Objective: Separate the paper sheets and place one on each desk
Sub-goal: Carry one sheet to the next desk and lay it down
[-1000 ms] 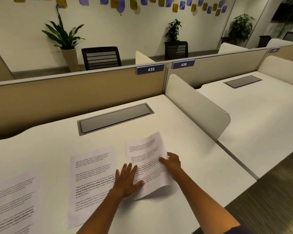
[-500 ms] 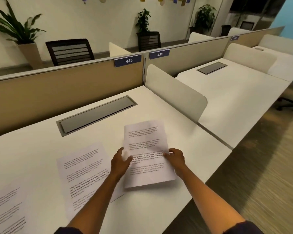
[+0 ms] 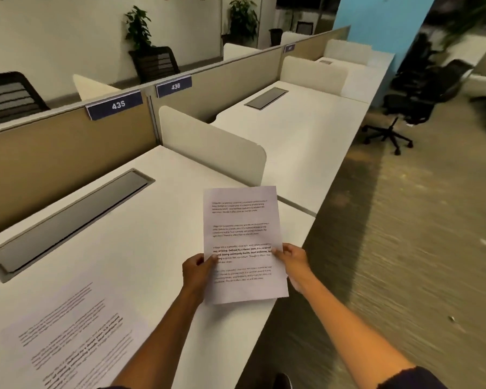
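I hold a printed paper sheet (image 3: 243,237) lifted above the right front corner of desk 435 (image 3: 157,220). My left hand (image 3: 198,272) pinches its left edge and my right hand (image 3: 293,262) pinches its right edge. Whether it is one sheet or more I cannot tell. Another printed sheet (image 3: 70,335) lies flat on the same desk at the lower left. Desk 436 (image 3: 306,130), to the right beyond a low white divider (image 3: 211,144), has no paper on it. A third desk (image 3: 373,66) follows farther back.
A tan partition (image 3: 68,141) with number plates 435 and 436 runs along the desks' far side. Each desk has a grey cable flap (image 3: 68,217). Black swivel chairs (image 3: 415,105) stand on the carpeted aisle at right. Potted plants and chairs stand behind the partition.
The sheet rose off the desk between both hands and shifted right toward the desk's corner. My view swung right, so the sheet left on the desk now sits at the lower left.
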Demonstrator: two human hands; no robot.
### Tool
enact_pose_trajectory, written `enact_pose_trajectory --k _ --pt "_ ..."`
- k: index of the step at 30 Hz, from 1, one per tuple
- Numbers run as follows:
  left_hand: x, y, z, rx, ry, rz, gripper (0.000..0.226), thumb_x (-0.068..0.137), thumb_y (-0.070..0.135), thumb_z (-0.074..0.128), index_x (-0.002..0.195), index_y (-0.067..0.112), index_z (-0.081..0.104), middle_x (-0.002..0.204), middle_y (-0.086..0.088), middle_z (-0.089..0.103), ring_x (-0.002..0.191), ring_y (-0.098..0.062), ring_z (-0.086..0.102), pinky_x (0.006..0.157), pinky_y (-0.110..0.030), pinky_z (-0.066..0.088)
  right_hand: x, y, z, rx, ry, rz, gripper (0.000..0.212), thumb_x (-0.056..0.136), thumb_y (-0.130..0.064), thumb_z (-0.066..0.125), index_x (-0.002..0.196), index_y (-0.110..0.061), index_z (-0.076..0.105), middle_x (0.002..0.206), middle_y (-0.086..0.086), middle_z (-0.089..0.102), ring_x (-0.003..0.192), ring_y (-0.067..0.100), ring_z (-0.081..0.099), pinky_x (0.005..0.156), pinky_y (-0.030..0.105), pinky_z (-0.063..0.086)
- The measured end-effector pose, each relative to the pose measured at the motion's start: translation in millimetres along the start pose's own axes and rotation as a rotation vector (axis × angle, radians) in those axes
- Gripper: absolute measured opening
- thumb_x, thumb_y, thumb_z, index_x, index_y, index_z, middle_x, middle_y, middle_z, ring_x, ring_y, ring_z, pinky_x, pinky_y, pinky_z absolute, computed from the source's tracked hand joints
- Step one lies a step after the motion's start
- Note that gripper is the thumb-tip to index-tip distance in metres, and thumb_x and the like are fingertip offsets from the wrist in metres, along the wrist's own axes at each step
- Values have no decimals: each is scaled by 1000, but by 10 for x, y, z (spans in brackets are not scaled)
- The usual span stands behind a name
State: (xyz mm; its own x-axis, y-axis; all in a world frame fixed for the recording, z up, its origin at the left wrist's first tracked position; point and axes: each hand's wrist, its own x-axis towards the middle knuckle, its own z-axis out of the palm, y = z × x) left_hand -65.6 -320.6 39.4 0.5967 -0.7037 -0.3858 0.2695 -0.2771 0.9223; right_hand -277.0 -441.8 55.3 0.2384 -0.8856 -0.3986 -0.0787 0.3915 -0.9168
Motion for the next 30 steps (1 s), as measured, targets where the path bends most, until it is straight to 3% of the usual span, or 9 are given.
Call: enact_pose_trajectory --k 5,10,13,16,19,21,25,30 --pt "110 46 675 66 -102 -1 11 89 19 68 88 8 72 88 -5 74 79 -23 70 66 -30 56 202 8 -595 78 94 11 13 90 -13 68 101 -7 66 101 13 75 89 28 75 76 43 62" --pt "332 132 1502 164 -146 31 12 90 21 66 85 11 70 87 -1 73 77 -19 68 57 -20 49 645 -117 -1242 116 139 5 11 90 -13 67 101 -9 65 100 12 75 87 25 75 72 41 62" --pt "531 216 2109 195 -161 34 13 90 21 67 89 8 70 90 -3 72 80 -22 67 61 -26 51 1036 -293 -1701 111 152 -9 12 90 -14 67 101 -10 65 99 10 75 85 23 76 69 38 62" --pt "752 321 2723 224 -167 33 21 88 22 69 93 2 69 94 -8 72 86 -28 67 76 -40 55 1403 -497 -2155 127 168 -33 10 90 -14 67 99 -10 65 99 10 75 84 22 76 67 36 62" --pt "923 403 3399 238 -198 32 23 87 21 70 95 -1 69 95 -11 72 90 -30 66 85 -47 54 1734 -684 -2688 130 208 -53 8 91 -14 67 96 -8 65 100 13 74 87 26 74 72 40 62" --pt "989 457 3817 239 -230 45 19 88 19 70 92 1 70 94 -9 73 90 -29 68 83 -45 56 1898 -800 -3020 123 243 -56 6 91 -12 66 94 -8 64 101 15 73 90 28 73 77 43 61" --pt "1072 503 4597 268 -306 42 19 89 22 68 94 5 70 95 -6 73 87 -28 69 72 -38 56 2143 -940 -3654 143 331 -58 4 92 -9 64 88 -9 65 99 16 73 84 26 72 69 36 60" --pt "1255 579 5427 314 -421 45 14 88 23 69 96 11 69 99 -3 72 89 -25 68 71 -35 55 2488 -991 -4309 174 447 -13 4 91 -10 65 94 -6 66 101 16 73 91 30 72 83 46 60"
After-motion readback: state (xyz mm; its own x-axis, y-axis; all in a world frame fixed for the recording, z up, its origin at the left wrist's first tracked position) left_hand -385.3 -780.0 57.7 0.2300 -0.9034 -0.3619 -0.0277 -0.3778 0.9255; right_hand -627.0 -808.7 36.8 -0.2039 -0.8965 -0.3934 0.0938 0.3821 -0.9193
